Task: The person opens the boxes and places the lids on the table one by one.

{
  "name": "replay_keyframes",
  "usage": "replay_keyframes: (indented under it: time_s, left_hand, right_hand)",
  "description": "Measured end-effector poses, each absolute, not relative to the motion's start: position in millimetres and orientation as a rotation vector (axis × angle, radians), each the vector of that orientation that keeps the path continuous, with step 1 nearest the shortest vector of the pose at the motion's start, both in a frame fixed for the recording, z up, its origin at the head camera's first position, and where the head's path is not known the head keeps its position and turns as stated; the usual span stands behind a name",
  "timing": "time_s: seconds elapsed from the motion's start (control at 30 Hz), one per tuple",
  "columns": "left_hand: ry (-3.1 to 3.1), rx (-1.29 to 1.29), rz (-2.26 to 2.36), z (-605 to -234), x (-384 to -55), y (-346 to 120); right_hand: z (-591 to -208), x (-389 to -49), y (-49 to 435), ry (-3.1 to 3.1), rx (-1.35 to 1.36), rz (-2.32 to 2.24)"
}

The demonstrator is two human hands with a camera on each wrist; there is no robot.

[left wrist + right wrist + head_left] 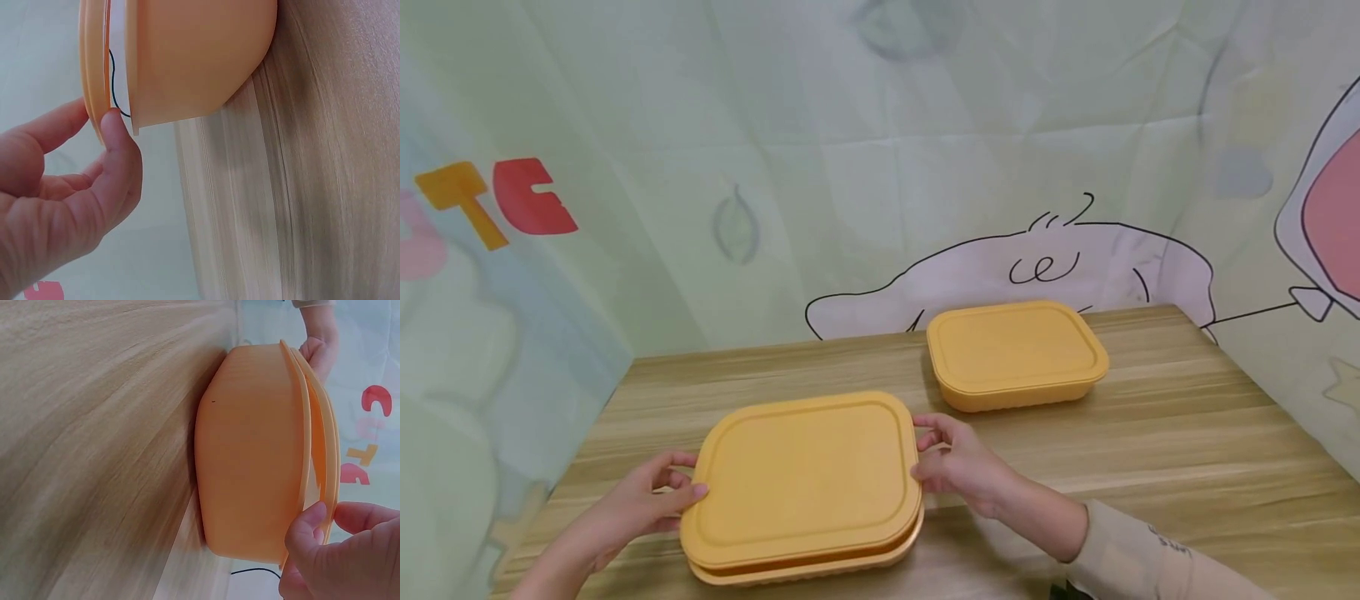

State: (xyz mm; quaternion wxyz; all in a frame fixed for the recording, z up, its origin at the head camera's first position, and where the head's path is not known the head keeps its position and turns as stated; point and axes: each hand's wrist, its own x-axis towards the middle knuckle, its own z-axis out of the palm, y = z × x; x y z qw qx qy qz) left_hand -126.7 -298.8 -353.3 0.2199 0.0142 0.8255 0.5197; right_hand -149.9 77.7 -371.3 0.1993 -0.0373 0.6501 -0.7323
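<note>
A yellow-orange lid (805, 475) sits slightly raised over a matching rectangular food container (805, 572) on the table. My left hand (651, 493) pinches the lid's left edge between thumb and fingers. At the opposite side, my right hand (958, 467) pinches the right edge in the same way. Both wrist views show a gap between the lid (332, 456) and the container's rim, and the container (256, 450) stands on the wood surface. What is inside the container is hidden.
A second yellow-orange container (1018, 354) with its lid on stands farther back to the right. The wood-grain table (1150, 433) ends at a printed cloth backdrop (820, 183) behind and on both sides.
</note>
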Motion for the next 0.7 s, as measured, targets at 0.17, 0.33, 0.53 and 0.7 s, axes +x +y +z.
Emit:
replay_keyframes:
  time_s: [0.17,0.33,0.53,0.7]
  left_hand:
    - [2.288,0.031,1.434,-353.5,-127.2,-299.6]
    - [2.299,0.030,1.430,-353.2,-128.4,-300.5]
    - [2.294,0.047,1.432,-352.1,-129.2,-301.7]
    - [2.298,0.047,1.429,-350.7,-129.8,-302.2]
  right_hand:
    - [-370.8,-150.5,76.4,1.824,-0.095,-2.048]
    - [-370.1,-151.3,75.7,1.822,-0.093,-2.048]
    - [-369.0,-152.8,75.2,1.829,-0.100,-2.042]
    - [-368.2,-154.3,74.9,1.838,-0.104,-2.037]
